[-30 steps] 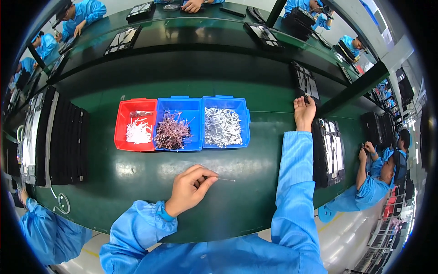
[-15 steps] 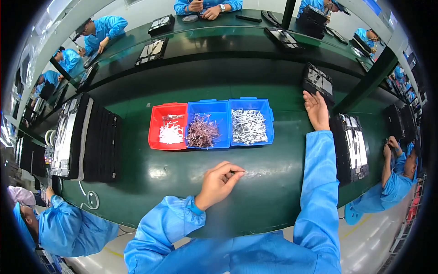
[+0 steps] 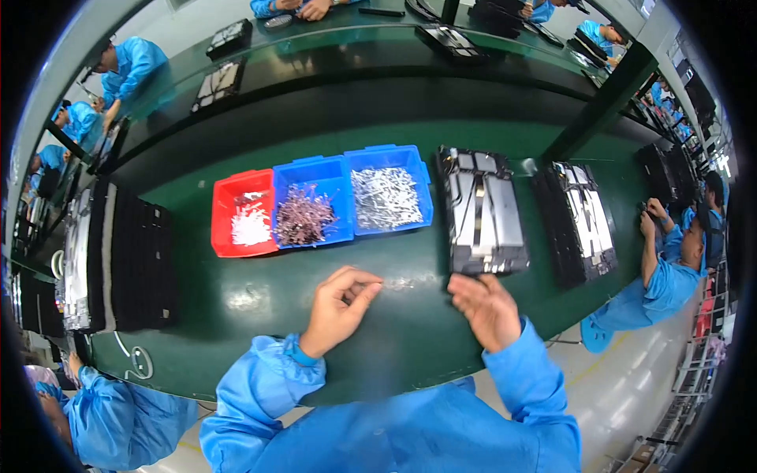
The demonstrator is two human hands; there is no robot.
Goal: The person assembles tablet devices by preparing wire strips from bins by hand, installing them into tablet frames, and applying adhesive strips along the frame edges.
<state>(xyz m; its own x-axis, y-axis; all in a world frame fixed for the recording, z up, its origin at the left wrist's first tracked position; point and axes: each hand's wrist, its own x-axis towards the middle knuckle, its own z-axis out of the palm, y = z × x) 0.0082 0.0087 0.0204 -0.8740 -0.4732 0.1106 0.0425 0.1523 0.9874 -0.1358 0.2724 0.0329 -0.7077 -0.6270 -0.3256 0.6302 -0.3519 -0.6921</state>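
Note:
My left hand point(image 3: 337, 309) is over the near table, thumb and forefinger pinched together. Whatever sits between those fingertips is too small to make out. My right hand point(image 3: 487, 310) has its fingers stretched out, the fingertips at the near edge of a black, flat electronic device point(image 3: 485, 209) with silver panels and dark strips. Whether they touch it I cannot tell. Left of the device stand three joined bins: a blue bin point(image 3: 426, 206) of silvery-white small pieces, a blue bin point(image 3: 339, 175) of brownish wired parts, and a red bin point(image 3: 223, 211) of white pieces.
A tall stack of black devices point(image 3: 130, 256) stands on the left, a looped white cable point(image 3: 142, 363) near it. Another device stack point(image 3: 579, 221) is at right, behind it a dark green post point(image 3: 603, 106). Co-workers in blue sit on both sides and across the bench.
The device has come nearer and now lies right of the bins. My right hand has drawn back toward me with it. My left hand keeps its pinch. The whole view has shifted.

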